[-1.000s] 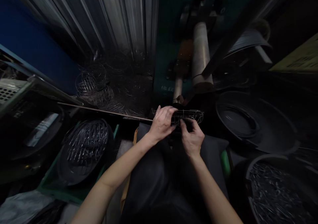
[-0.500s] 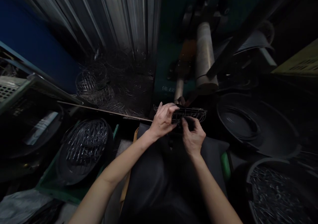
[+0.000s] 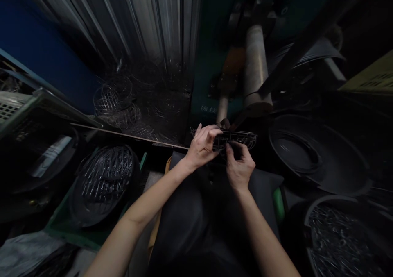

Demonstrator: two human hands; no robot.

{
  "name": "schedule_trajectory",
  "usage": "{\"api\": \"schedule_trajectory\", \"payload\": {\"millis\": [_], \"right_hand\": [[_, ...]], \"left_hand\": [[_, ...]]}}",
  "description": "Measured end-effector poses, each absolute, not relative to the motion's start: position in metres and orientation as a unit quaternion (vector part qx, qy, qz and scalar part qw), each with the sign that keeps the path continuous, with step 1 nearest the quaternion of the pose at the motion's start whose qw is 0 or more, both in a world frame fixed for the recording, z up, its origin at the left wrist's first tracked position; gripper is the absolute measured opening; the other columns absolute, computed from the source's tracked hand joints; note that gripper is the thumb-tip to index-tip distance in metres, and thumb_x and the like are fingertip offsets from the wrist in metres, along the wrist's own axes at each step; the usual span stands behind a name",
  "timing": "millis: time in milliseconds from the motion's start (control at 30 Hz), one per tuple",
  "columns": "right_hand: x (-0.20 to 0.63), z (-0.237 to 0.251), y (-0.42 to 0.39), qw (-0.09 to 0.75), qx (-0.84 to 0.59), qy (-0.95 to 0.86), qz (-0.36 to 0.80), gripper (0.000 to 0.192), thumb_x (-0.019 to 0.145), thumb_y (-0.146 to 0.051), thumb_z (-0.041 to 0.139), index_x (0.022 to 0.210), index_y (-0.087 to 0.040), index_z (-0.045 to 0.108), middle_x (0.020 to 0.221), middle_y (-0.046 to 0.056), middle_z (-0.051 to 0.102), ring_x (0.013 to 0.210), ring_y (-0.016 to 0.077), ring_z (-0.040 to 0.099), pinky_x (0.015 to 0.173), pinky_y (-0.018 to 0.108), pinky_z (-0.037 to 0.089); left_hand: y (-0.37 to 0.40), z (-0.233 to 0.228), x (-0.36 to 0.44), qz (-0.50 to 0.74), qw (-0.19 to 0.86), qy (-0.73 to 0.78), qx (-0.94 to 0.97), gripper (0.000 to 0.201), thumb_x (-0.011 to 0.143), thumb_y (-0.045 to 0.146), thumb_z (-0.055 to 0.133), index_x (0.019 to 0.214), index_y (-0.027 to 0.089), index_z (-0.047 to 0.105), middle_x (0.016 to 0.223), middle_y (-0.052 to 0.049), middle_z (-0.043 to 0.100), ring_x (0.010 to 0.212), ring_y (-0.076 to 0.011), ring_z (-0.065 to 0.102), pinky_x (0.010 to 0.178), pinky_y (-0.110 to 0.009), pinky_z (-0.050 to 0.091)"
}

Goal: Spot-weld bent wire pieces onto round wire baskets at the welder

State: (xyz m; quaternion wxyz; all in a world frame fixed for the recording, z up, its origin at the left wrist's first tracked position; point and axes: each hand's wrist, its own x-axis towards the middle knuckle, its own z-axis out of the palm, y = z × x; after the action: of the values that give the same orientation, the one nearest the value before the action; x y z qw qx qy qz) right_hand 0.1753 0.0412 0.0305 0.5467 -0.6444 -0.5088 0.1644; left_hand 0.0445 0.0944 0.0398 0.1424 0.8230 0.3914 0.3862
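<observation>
A round wire rack (image 3: 245, 139) is held level at the foot of the machine, just under its metal rod (image 3: 222, 109). My left hand (image 3: 202, 146) grips the rack's left part, thumb below and fingers over the wires. My right hand (image 3: 240, 164) is closed in a pinch at the rack's near edge. Whether a small part sits between those right fingertips is too dark to tell. Both hands partly cover the rack.
At right stand a black basin (image 3: 344, 170) with wire rings and a tub of small metal pieces (image 3: 344, 244). On the left, wire racks (image 3: 113, 170) lie in a black basin over a green crate (image 3: 58, 228). A thick metal cylinder (image 3: 256, 64) juts out ahead.
Both hands and the rack stay almost in place. The view has shifted very slightly, and my right fingertips sit a touch further right.
</observation>
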Motion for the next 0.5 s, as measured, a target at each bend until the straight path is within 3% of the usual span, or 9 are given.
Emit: {"api": "schedule_trajectory", "payload": {"millis": [500], "right_hand": [[0.177, 0.027, 0.051, 0.479, -0.648, -0.581, 0.114, 0.028, 0.09, -0.04, 0.042, 0.092, -0.018, 0.061, 0.087, 0.006, 0.066, 0.078, 0.0165, 0.061, 0.076, 0.03, 0.047]], "left_hand": [[0.111, 0.024, 0.042, 0.384, 0.071, 0.355, 0.849, 0.045, 0.074, 0.017, 0.063, 0.112, 0.022, 0.04, 0.125, -0.009, 0.053, 0.123, -0.0197, 0.048, 0.114, -0.049, 0.023]]}}
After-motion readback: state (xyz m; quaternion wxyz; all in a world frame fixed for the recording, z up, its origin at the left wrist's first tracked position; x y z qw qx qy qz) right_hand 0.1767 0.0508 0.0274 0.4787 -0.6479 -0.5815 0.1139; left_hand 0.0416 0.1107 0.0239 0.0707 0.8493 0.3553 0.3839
